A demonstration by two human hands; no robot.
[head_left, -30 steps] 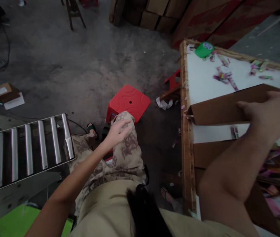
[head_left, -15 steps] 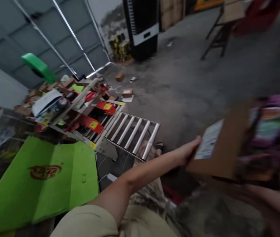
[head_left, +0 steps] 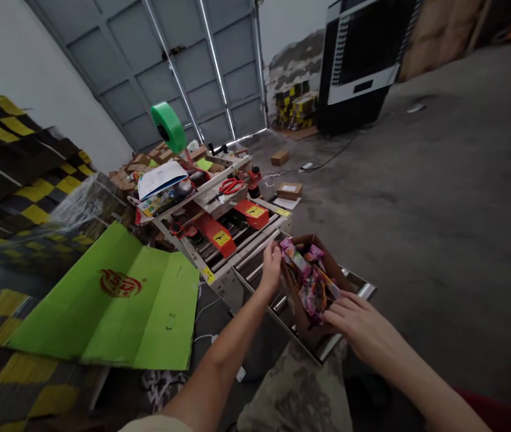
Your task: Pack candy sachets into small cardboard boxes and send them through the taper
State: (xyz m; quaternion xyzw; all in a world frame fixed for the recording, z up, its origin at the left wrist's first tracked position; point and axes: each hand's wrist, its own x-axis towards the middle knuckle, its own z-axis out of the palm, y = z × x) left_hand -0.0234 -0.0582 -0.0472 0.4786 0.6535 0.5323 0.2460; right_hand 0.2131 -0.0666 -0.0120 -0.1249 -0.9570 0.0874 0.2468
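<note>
An open cardboard box (head_left: 334, 267) is over the roller conveyor (head_left: 367, 290), tilted a little. Shiny pink and purple packets (head_left: 307, 276) fill it. My left hand (head_left: 271, 267) grips the box's far left edge, its thumb and fingers closed around the rim. At the near right side, my right hand (head_left: 357, 324) has its fingers over the rim, against the packets. The box hides several of the rollers beneath it.
A sealing machine with a green tape roll (head_left: 168, 127) and red scissors (head_left: 231, 186) adjoins the conveyor. A green cardboard sheet (head_left: 116, 312) lies at left, near strapped black-and-yellow stacks (head_left: 21, 174). Small boxes (head_left: 289, 191) and cables lie on the floor; an air cooler (head_left: 366, 66) stands behind.
The box of packets has moved from my right side to over the rollers, both hands going with it. My view has turned left and is sharper.
</note>
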